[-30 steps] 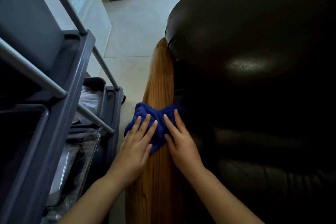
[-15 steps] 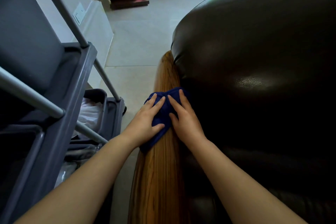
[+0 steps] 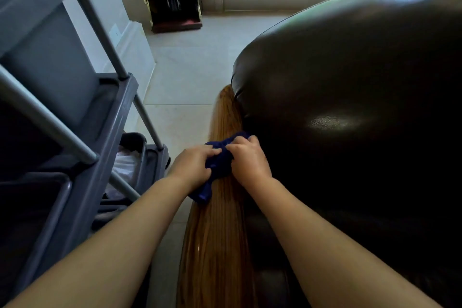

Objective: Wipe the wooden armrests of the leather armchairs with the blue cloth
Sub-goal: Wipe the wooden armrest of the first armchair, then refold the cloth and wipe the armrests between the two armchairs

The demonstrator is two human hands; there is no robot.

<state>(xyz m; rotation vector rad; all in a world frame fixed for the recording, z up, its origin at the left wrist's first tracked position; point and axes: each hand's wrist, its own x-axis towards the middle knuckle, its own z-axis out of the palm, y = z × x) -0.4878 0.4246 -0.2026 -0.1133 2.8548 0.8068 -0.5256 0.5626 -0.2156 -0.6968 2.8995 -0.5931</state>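
Grey plastic cart (image 3: 100,137) left of the armrest (image 3: 220,232); its low bin holds something white (image 3: 125,165), can't tell what. Both hands curled shut on the bunched blue cloth (image 3: 217,167), left hand (image 3: 192,165) and right hand (image 3: 250,160) pressing it onto the long glossy grained wood armrest, tight against the rounded dark leather armchair (image 3: 350,107). Narrow strip of pale tile floor (image 3: 190,77) between cart and armrest, opening wider beyond the armrest's far tip.
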